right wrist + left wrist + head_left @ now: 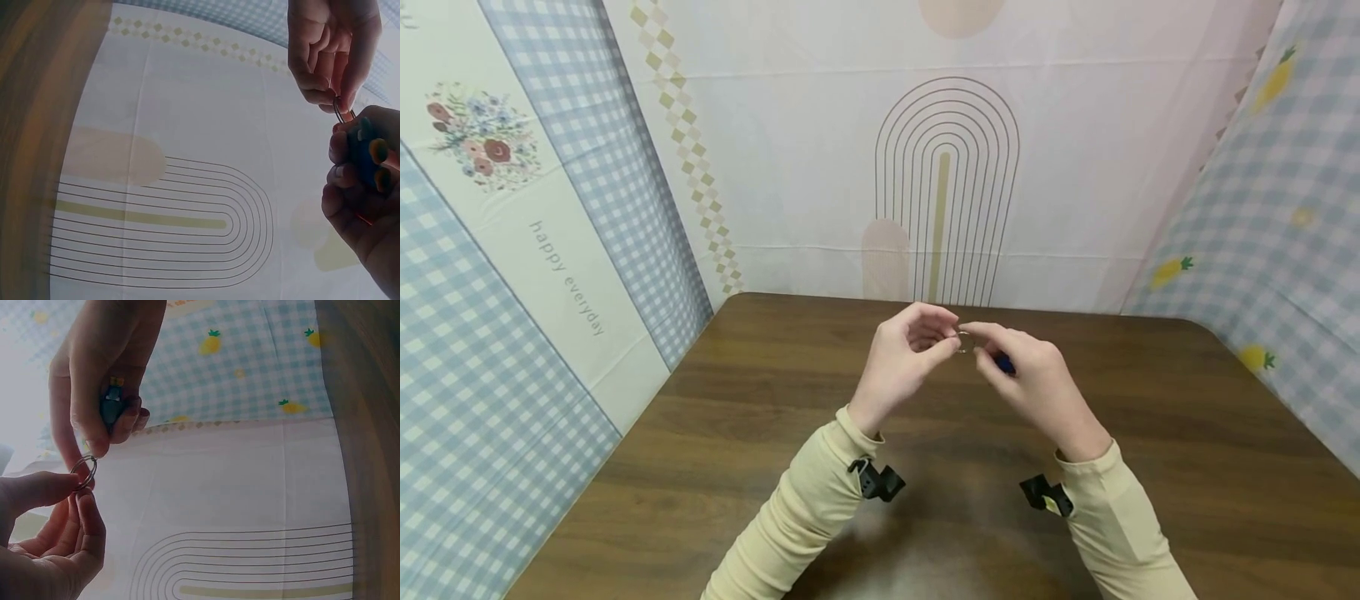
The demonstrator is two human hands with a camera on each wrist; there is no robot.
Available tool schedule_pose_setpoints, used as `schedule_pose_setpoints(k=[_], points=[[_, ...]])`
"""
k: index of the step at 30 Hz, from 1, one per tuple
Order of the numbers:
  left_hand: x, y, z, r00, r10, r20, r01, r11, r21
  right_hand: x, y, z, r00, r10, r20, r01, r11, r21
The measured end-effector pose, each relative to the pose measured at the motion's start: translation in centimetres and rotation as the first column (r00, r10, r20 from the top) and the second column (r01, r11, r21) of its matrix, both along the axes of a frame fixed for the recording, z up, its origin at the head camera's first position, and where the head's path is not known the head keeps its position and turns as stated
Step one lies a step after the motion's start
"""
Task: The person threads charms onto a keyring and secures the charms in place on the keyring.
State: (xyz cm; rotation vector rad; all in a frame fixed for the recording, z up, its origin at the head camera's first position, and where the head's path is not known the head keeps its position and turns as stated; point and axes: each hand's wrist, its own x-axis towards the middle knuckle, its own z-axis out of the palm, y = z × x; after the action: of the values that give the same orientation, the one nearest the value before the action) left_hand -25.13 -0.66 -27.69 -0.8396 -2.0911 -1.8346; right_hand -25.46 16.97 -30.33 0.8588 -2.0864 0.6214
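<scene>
A thin silvery key ring (94, 467) is stretched between both hands, above the far half of the table. My left hand (895, 362) pinches it between thumb and forefinger from one side. From the other side, the thumb and forefinger of my right hand (1041, 375) meet the ring's edge. Tucked in the right palm is a small blue figurine (362, 153) with orange, rounded parts, and the right hand's other fingers curl round it. In the head view, only a blue bit of it shows between the right fingers.
The brown wooden table (760, 433) reaches back to a white cloth (790, 167) printed with arches. Blue checked cloths hang at the left and right sides. Each sleeve carries a black wrist mount (877, 481).
</scene>
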Motion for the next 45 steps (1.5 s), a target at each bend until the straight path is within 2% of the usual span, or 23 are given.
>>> schedule_pose_setpoints(k=[5, 12, 17, 23, 27, 30, 34, 41, 45], points=[[-0.1, 0.0, -0.1, 0.999, 0.03, -0.027, -0.03, 0.999, 0.025, 0.1, -0.1, 0.1, 1.0, -0.011, -0.013, 0.011, 1.0, 0.002], [0.0, 0.1, -0.1, 0.999, 0.046, -0.022, -0.047, 0.999, -0.026, 0.2, 0.0, -0.1, 0.997, -0.031, -0.072, 0.035, 0.998, 0.054], [0.2, 0.1, -0.2, 0.999, 0.04, -0.029, -0.041, 0.998, -0.045, 0.3, 0.0, -0.1, 0.997, -0.033, -0.066, 0.039, 0.996, 0.078], [0.1, -0.2, -0.6, 0.999, 0.017, -0.031, -0.019, 0.999, -0.047, 0.6, -0.4, -0.1, 0.993, -0.062, -0.103, 0.061, 0.998, -0.012], [-0.9, -0.2, -1.6, 1.0, 0.006, -0.025, -0.007, 0.999, -0.041, 0.8, -0.7, -0.1, 0.987, -0.076, -0.144, 0.064, 0.995, -0.082], [-1.6, -0.2, -2.3, 0.999, 0.013, -0.043, -0.014, 1.0, -0.021, 1.0, -0.8, -0.2, 0.989, -0.078, -0.128, 0.065, 0.993, -0.1], [-1.8, -0.2, -2.6, 0.995, 0.037, -0.091, -0.039, 0.999, -0.014, 1.1, -0.8, -0.1, 0.994, -0.071, -0.081, 0.065, 0.995, -0.072], [-1.6, -0.3, -2.6, 0.987, 0.049, -0.153, -0.063, 0.994, -0.089, 1.1, -0.7, -0.3, 0.991, -0.055, -0.123, 0.052, 0.998, -0.028], [-1.5, -0.3, -2.5, 0.988, 0.054, -0.144, -0.071, 0.991, -0.113, 1.2, -0.7, -0.2, 0.996, -0.038, -0.081, 0.037, 0.999, -0.013]])
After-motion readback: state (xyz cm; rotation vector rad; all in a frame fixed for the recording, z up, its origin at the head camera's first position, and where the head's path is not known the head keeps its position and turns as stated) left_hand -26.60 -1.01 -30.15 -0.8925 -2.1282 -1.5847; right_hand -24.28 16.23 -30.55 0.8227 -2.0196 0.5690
